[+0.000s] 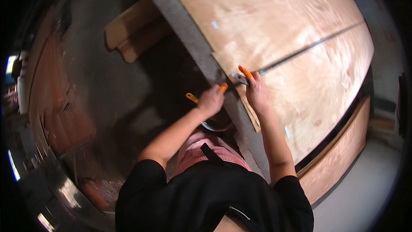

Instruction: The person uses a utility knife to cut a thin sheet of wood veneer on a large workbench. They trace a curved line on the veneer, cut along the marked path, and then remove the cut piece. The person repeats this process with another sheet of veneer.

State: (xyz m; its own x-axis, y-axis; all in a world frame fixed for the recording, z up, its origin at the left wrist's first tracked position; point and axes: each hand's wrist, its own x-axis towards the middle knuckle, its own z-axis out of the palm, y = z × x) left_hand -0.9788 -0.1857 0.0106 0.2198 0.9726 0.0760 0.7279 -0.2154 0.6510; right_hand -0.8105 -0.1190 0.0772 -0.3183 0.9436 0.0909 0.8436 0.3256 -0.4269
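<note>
My left hand (211,102) is closed round an orange-handled tool (191,98); the handle's holed end sticks out behind the fist and its front points to the board edge. My right hand (257,91) grips a second orange-handled tool (245,72) with a flat grey metal part, over the edge of a pale plywood sheet (309,73). The two tools nearly meet there; blur hides their exact kind. From beside my right hand a narrow dark line (296,54) runs across the plywood to its far right edge.
A grey ledge (189,34) runs along the plywood's left side, with a thin wood strip (251,114) at the edge. Brown boards (137,28) lie at the back left. Below my left hand shows a pale round rim (214,128). More wooden panels (339,154) stand at right.
</note>
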